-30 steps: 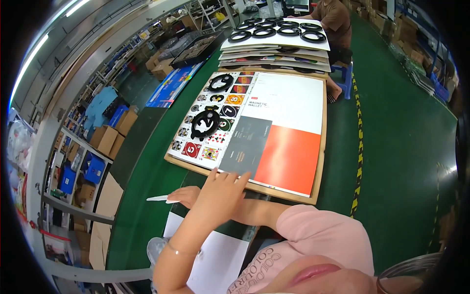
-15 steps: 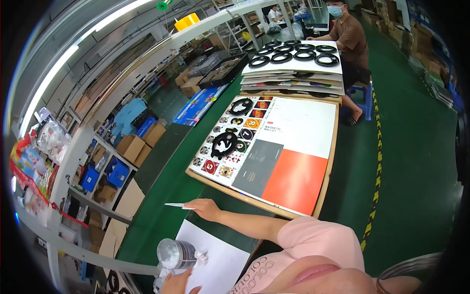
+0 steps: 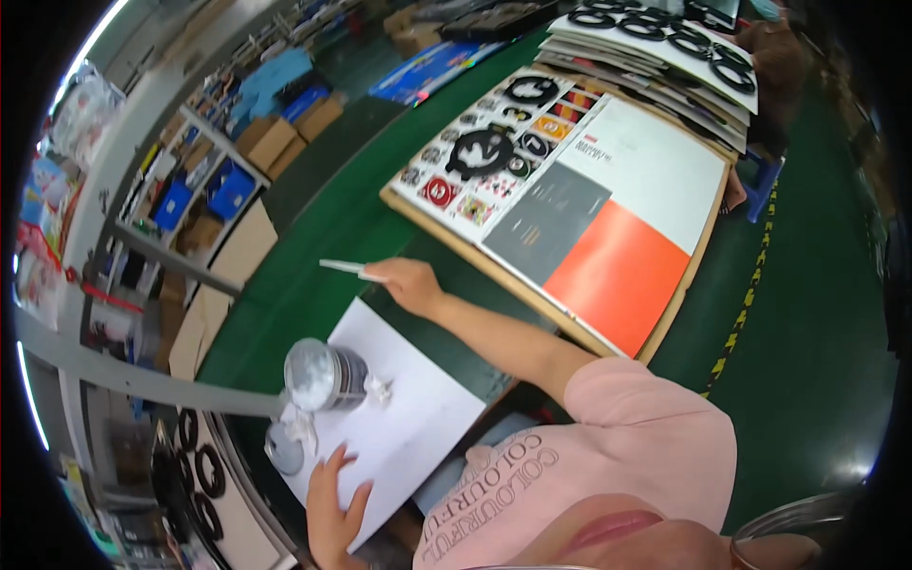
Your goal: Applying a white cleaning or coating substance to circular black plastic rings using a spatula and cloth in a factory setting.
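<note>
My right hand (image 3: 407,283) is closed around a thin, white, flat stick (image 3: 342,266), whose pointed end reaches left over the green table. Its exact kind I cannot make out. My left hand (image 3: 337,508) has its fingers spread at the near edge of a white paper sheet (image 3: 418,408) and holds nothing. On the sheet's left part stands a wide round tub (image 3: 326,373) with a dark label, its pale mouth tilted toward me in view. Crumpled white tissue (image 3: 379,389) lies right of the tub. A second white wad (image 3: 302,427) rests beside a round grey lid (image 3: 283,448).
Beyond my right arm a wooden board (image 3: 418,211) carries a printed sheet (image 3: 655,152) with black rings (image 3: 480,152) on it. Stacked sheets with more rings (image 3: 731,71) stand farther back. A pale metal rail (image 3: 190,380) runs along the left; more rings (image 3: 209,470) lie beyond it.
The view has swung, so the table sits differently in it. My left hand has drawn back from beside the tub and its fingers have spread. My right hand still holds the white stick.
</note>
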Demonstrator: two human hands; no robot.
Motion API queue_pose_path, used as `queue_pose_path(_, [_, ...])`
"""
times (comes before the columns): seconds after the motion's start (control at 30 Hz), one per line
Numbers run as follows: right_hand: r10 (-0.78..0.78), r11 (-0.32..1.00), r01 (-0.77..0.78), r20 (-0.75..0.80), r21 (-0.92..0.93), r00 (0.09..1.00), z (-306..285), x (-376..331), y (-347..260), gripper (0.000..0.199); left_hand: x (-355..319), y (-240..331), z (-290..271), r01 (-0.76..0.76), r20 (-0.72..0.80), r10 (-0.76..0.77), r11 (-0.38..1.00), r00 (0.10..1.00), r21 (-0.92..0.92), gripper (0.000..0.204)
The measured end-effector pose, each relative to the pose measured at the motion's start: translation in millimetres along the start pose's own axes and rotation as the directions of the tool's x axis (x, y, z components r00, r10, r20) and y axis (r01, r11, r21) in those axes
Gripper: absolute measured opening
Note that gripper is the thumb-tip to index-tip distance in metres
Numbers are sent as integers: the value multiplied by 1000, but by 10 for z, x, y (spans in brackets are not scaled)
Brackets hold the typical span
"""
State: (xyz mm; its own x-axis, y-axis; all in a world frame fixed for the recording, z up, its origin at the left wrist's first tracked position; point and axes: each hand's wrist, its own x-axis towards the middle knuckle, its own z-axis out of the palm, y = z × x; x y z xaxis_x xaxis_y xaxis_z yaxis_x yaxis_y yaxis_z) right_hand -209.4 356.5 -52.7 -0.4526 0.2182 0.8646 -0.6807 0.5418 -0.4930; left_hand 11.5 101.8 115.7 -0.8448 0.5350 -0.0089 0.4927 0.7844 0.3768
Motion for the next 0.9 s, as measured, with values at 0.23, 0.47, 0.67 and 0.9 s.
queue_pose_path(0.23, [53, 997, -53, 3, 58, 999, 132, 9, -105, 17, 1538, 1010, 190, -564, 39, 565, 814, 824, 135, 47])
queue_pose_path(0.47, [541, 600, -657, 374, 456, 753, 219, -241, 449, 12, 3158, 1258, 731, -417, 230, 347, 765, 909, 492, 44])
queue_pose_path(0.67, [261, 840, -351, 258, 413, 930, 107, -160, 48, 28, 2952, 1111, 543, -400, 170, 365, 784, 915, 474, 57])
queue_pose_path(0.9, [212, 920, -225, 76, 322, 974, -84, -84, 82, 23, 2282, 1013, 223, -528, 99, 546, 724, 832, 444, 52])
